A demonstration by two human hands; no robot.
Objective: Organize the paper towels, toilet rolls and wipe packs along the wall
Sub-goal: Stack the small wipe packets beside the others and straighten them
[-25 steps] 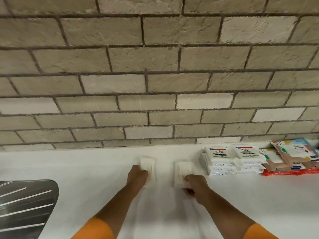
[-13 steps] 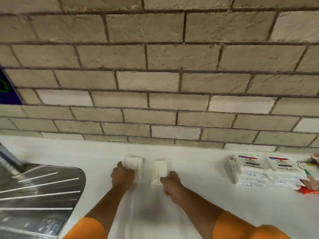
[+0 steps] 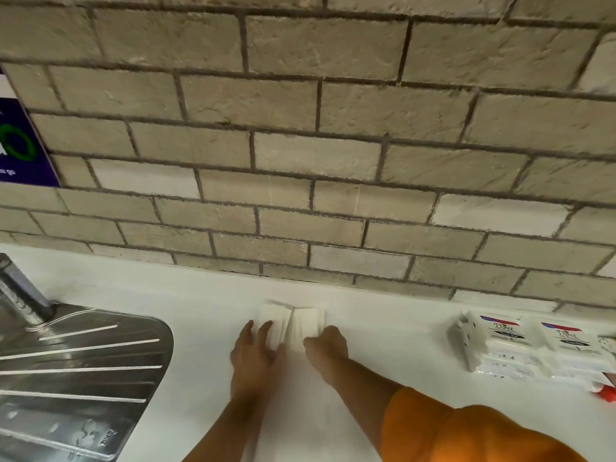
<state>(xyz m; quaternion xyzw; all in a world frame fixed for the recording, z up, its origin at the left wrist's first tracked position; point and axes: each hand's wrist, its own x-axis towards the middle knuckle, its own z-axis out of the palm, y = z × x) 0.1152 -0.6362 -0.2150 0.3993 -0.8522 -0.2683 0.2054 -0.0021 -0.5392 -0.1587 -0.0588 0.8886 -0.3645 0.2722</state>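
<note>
Two small white stacks of folded paper towels lie side by side and touching on the white counter, a little short of the brick wall. My left hand (image 3: 253,351) lies over the left stack (image 3: 270,317), fingers stretched across its top. My right hand (image 3: 326,344) grips the near end of the right stack (image 3: 311,320). Two white Dove wipe packs (image 3: 533,341) sit stacked along the wall at the right, well apart from both hands.
A steel sink drainboard (image 3: 76,371) with a faucet base (image 3: 20,295) fills the left. A purple poster (image 3: 16,145) hangs on the brick wall (image 3: 316,155). A red pack edge (image 3: 607,393) shows at far right. Bare white counter (image 3: 400,328) lies between towels and wipes.
Both hands have slid the two towel stacks leftward and brought them together until they touch. The view has swung left, so the sink shows more and the wipe packs sit further right.
</note>
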